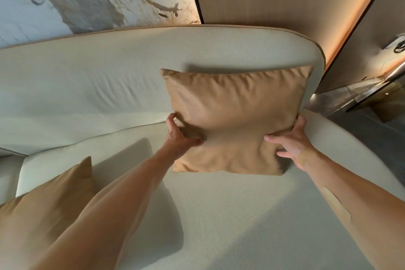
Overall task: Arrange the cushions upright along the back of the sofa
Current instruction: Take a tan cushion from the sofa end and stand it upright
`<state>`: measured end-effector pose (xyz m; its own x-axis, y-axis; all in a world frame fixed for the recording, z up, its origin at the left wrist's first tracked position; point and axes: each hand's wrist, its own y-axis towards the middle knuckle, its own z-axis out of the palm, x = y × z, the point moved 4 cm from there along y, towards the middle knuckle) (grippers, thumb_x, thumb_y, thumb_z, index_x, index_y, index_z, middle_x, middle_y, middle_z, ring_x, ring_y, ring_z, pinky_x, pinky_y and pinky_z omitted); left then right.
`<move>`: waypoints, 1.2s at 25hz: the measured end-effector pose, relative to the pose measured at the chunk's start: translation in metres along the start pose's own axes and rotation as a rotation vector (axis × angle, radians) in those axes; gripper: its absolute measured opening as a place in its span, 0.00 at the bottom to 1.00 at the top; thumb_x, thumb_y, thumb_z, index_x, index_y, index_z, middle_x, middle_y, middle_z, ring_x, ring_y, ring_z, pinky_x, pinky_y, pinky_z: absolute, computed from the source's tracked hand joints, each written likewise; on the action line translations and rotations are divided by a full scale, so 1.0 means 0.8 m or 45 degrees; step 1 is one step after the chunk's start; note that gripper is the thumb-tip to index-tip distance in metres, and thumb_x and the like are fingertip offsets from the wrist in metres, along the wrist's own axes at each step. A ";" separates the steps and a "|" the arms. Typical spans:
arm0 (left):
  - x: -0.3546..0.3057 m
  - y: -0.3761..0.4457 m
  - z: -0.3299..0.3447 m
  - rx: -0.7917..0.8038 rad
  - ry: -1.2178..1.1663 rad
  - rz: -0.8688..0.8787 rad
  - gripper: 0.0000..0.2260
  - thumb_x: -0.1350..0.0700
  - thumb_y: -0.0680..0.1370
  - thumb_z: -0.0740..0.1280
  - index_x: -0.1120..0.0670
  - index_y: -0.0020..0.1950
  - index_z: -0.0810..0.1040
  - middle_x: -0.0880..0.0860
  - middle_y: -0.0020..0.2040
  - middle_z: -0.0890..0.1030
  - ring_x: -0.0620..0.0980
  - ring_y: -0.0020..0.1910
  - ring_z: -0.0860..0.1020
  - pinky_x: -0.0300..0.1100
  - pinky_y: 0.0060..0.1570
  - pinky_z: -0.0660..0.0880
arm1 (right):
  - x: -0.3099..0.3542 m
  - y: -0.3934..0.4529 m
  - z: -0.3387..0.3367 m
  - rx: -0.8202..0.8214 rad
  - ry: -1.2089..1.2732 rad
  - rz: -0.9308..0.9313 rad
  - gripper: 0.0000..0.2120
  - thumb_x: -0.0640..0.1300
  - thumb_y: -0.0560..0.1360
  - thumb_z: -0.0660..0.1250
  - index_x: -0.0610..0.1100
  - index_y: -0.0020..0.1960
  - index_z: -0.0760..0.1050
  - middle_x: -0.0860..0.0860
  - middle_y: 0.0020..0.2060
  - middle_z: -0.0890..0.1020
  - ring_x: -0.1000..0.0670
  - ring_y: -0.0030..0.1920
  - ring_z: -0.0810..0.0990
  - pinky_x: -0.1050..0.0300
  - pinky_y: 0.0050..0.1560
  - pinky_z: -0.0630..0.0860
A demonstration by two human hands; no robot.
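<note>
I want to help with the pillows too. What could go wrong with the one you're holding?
The tan cushion stands near the sofa's rounded end, so it might tip off that side when the left hand and right hand release. Both squeeze its lower sides, so it may stay dented and slump. The second cushion is not upright yet.

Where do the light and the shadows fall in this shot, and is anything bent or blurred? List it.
Head view: warm light from the glowing strip at upper right; the held cushion casts a shadow on the sofa back, and the forearms shadow the seat. Head view: wide-angle lens bows the sofa back's top edge. Head view: the near cushion at lower left looks soft; both hands, left and right, look sharp.
</note>
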<state>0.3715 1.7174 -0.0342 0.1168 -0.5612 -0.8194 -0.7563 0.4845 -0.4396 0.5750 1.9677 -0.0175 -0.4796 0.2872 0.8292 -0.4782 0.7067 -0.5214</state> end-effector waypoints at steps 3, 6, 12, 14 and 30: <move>-0.003 0.004 0.015 0.061 0.039 0.072 0.48 0.57 0.66 0.79 0.42 0.72 0.48 0.53 0.63 0.67 0.51 0.61 0.69 0.44 0.57 0.68 | -0.006 0.011 0.006 0.019 0.007 -0.020 0.45 0.36 0.67 0.77 0.61 0.70 0.53 0.55 0.67 0.72 0.45 0.64 0.74 0.41 0.53 0.73; 0.000 0.005 0.021 0.051 0.025 0.070 0.49 0.58 0.66 0.79 0.42 0.73 0.48 0.55 0.66 0.66 0.50 0.62 0.68 0.42 0.57 0.66 | -0.005 0.019 0.009 0.035 -0.023 -0.048 0.47 0.37 0.69 0.76 0.60 0.74 0.50 0.56 0.67 0.70 0.47 0.64 0.74 0.44 0.54 0.73; 0.017 -0.012 -0.007 0.021 0.027 0.025 0.51 0.54 0.66 0.79 0.42 0.76 0.45 0.53 0.78 0.60 0.55 0.74 0.63 0.45 0.65 0.64 | -0.002 -0.001 0.021 -0.139 -0.351 -0.264 0.49 0.41 0.70 0.75 0.50 0.79 0.46 0.48 0.75 0.64 0.49 0.72 0.66 0.52 0.74 0.61; 0.024 -0.027 -0.032 -0.009 0.038 0.005 0.52 0.52 0.65 0.80 0.39 0.76 0.45 0.51 0.78 0.59 0.55 0.75 0.63 0.46 0.66 0.64 | -0.002 -0.017 0.035 -0.186 -0.432 -0.286 0.51 0.42 0.69 0.76 0.46 0.80 0.43 0.44 0.76 0.60 0.46 0.74 0.63 0.54 0.74 0.58; 0.302 -0.198 -0.426 -0.404 0.135 -0.328 0.55 0.44 0.61 0.81 0.42 0.78 0.50 0.51 0.78 0.59 0.52 0.74 0.62 0.49 0.66 0.66 | -0.071 -0.216 0.419 0.471 -0.783 -0.191 0.47 0.54 0.71 0.73 0.51 0.80 0.47 0.48 0.79 0.52 0.49 0.78 0.53 0.52 0.75 0.54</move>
<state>0.3002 1.2765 -0.0372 0.2735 -0.7107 -0.6482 -0.8737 0.0982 -0.4764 0.4379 1.6127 -0.0419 -0.6639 -0.2868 0.6907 -0.7360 0.4141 -0.5355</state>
